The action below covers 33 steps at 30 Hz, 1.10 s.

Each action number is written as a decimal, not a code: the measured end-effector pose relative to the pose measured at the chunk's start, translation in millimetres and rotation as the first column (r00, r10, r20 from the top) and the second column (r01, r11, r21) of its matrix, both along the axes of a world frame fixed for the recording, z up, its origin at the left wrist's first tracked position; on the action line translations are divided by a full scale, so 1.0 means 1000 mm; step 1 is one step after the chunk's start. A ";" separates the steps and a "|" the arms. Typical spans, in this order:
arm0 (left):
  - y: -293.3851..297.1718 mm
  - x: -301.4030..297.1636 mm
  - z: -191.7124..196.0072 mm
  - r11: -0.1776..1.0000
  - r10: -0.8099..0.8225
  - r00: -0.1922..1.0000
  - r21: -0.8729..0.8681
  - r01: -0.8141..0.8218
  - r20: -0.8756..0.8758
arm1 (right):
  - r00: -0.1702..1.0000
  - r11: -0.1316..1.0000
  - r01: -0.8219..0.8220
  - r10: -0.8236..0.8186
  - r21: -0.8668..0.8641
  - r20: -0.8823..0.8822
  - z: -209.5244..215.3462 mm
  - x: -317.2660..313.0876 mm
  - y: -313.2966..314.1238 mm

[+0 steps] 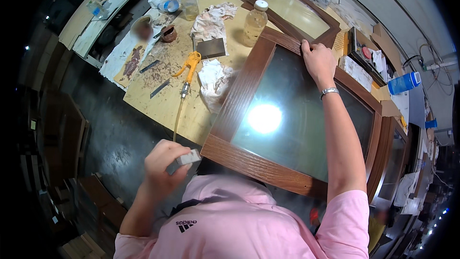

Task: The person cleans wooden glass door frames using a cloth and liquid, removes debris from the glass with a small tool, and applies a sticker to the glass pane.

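Sanding step, mid-pause — left hand (163,163) fingers clenched round a grey sanding block (188,158) off the worktop's near edge; right hand (318,62) grips the glazed wooden frame (239,96)'s far rail. Next: block onto the near rail.

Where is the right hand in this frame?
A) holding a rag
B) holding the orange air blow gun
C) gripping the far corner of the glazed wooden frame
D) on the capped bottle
C: the right hand grips the top corner of the glazed wooden frame; the orange air blow gun lies untouched on the table.
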<state>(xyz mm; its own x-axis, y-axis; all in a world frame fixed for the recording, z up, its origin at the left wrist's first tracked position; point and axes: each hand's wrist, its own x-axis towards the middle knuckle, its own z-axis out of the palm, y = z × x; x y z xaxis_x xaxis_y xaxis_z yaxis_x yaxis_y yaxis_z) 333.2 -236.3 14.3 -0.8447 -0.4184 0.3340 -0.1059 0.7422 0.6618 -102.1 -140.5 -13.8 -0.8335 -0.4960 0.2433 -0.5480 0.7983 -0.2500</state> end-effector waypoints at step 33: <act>-0.105 -0.051 -0.054 0.851 -0.294 0.954 0.436 0.292 -0.064 | 0.948 0.939 -0.208 0.125 -0.273 -0.292 -0.012 0.317 0.081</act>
